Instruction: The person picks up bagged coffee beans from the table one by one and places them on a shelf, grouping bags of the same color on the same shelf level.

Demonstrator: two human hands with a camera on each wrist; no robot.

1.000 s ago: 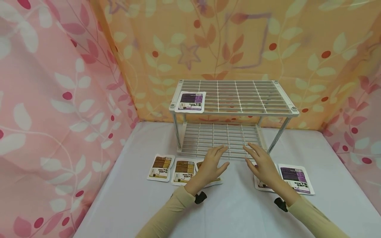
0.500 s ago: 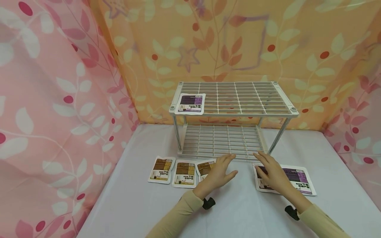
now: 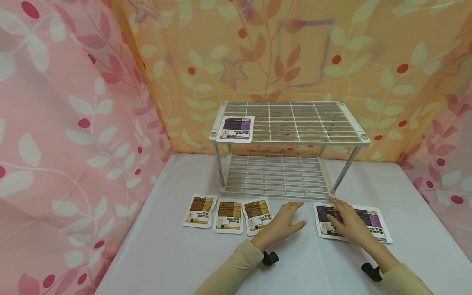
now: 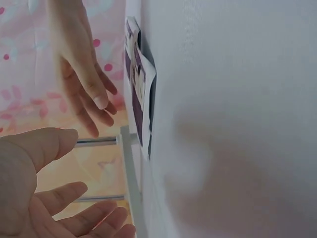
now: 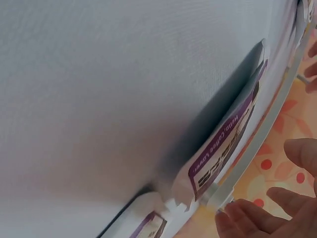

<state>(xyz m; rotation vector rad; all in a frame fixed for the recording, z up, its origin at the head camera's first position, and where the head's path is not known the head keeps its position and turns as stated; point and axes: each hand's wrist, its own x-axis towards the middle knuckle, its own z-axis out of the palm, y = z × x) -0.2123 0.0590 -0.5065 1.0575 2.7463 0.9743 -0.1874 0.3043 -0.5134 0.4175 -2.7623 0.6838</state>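
Note:
My left hand (image 3: 283, 224) hovers over the white tablecloth just right of three brown-labelled coffee pouches, its fingers spread and holding nothing. The rightmost brown pouch (image 3: 257, 213) lies slightly tilted, nearest to that hand. Over two purple-labelled coffee pouches lying side by side is my right hand (image 3: 350, 224), fingers loosely extended. It partly covers the left purple pouch (image 3: 322, 224); the right purple pouch (image 3: 376, 223) shows beyond it. In the left wrist view a gap appears between the right hand (image 4: 81, 74) and the purple pouches (image 4: 141, 91). The right wrist view shows "Hello, Coffee Lover" on one pouch (image 5: 223, 144).
A white two-tier wire rack (image 3: 295, 123) stands behind the pouches. One purple pouch (image 3: 236, 129) lies on its top tier at the left front corner. Two more brown pouches (image 3: 200, 211) lie farther left. Patterned curtains (image 3: 92, 135) enclose the table's back and sides.
Both hands have moved right and back toward the person, lowering in the head view. The left hand has uncovered the rightmost brown pouch. The pouches and rack stay in place.

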